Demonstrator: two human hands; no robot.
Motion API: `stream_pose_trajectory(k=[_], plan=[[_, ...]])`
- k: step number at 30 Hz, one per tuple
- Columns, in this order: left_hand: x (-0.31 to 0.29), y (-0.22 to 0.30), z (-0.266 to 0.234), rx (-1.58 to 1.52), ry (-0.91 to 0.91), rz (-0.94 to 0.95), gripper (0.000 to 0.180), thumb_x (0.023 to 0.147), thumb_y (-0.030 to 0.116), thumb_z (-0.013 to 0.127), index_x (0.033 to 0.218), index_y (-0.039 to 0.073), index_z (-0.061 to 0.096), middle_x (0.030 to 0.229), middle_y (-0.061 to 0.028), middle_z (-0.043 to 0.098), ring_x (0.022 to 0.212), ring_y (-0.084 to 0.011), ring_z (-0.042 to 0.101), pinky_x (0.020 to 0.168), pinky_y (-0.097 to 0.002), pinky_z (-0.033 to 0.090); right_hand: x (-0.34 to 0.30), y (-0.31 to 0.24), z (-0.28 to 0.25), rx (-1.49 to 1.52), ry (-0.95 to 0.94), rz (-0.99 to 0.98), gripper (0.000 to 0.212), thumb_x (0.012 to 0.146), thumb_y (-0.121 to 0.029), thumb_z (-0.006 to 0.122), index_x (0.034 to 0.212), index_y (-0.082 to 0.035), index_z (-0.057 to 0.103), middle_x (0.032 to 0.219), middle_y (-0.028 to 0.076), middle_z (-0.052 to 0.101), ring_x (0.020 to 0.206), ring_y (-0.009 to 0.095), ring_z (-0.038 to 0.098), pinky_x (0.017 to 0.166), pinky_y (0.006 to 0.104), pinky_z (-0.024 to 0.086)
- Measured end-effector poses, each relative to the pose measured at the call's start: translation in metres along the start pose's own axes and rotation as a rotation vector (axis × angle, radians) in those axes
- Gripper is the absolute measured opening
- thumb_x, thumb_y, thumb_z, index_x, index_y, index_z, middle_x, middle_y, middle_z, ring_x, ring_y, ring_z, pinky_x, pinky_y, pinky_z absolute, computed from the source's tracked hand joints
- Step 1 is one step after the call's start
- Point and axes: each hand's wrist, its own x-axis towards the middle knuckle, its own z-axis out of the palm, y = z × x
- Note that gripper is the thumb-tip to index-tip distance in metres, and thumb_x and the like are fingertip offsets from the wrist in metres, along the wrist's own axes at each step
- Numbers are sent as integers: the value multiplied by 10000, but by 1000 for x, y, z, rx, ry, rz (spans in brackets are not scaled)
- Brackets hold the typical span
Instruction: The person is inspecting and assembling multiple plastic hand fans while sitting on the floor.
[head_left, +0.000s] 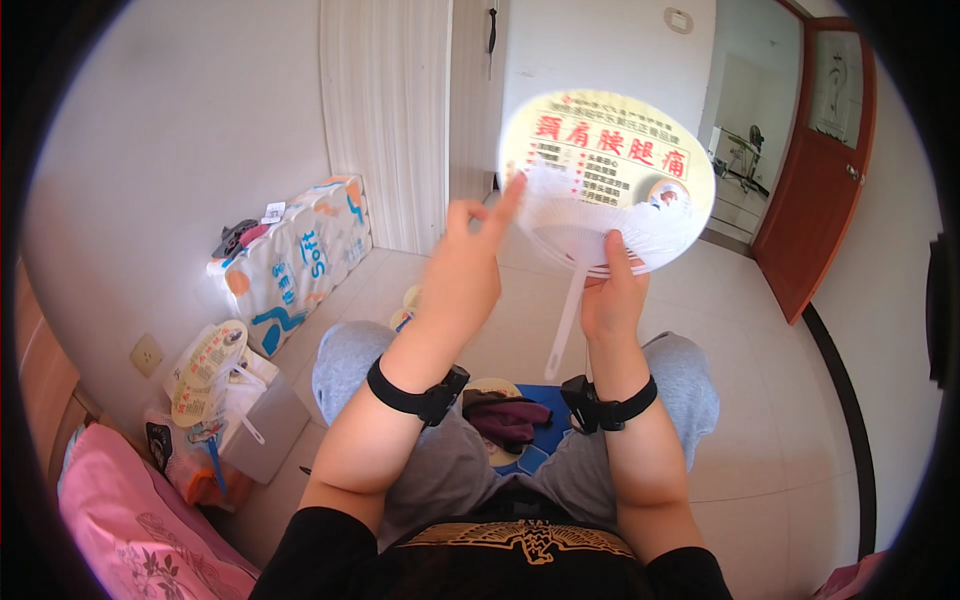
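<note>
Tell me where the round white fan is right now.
In the head view the round white fan is raised upper centre-right, the right hand pinching its base above the handle, the left hand touching its left edge.

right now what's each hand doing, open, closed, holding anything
Left hand: open, fingers spread, tips touching the edge of the round paddle fan.
Right hand: closed on the fan at the base of its white handle.

Motion blurs the left hand's fingers [500,205] against the fan [607,180].
</note>
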Motion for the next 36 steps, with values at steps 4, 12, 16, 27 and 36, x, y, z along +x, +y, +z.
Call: stream_pose_trajectory(k=[4, 12, 16, 27, 36], plan=[[9, -18, 5, -335, 424, 53, 497, 733, -62, 508, 1181, 152, 487, 941, -125, 483, 626, -231, 545, 551, -314, 453, 4, 0, -2, -38, 58, -36, 358, 879, -73, 454, 1221, -1, 380, 1143, 123, 515, 1004, 223, 536, 840, 358, 460], [17, -20, 2, -1011, 148, -354, 169, 818, 69, 580, 983, 35, 591, 760, 4, 537, 590, -50, 466, 547, -182, 373, -1, 0, 0, -54, 17, -16, 341, 874, -63, 463, 1198, 21, 398, 1130, 126, 520, 991, 212, 540, 831, 348, 459], [21, -20, 15, -1283, 140, -398, 130, 812, 95, 595, 932, 44, 589, 726, 29, 535, 621, -40, 455, 537, -175, 351, -10, -1, 7, -381, -39, 20, 286, 870, -108, 518, 1118, 30, 484, 1063, 86, 560, 933, 147, 540, 791, 268, 436], [25, -5, 30, -1246, -31, -329, 217, 761, 174, 681, 879, 32, 567, 751, -4, 554, 619, -69, 473, 481, -188, 363, -12, 9, 9, -289, -142, 50, 318, 903, -167, 477, 1152, 31, 460, 1093, 90, 539, 966, 136, 511, 806, 261, 418], [16, 2, 28, -1003, -303, -552, 567, 689, 352, 735, 1058, 28, 452, 756, -69, 561, 500, -86, 446, 401, -234, 340, -5, 0, 5, -88, -47, 4, 352, 913, -198, 462, 1182, 24, 410, 1140, 99, 501, 1004, 171, 506, 831, 290, 427]])
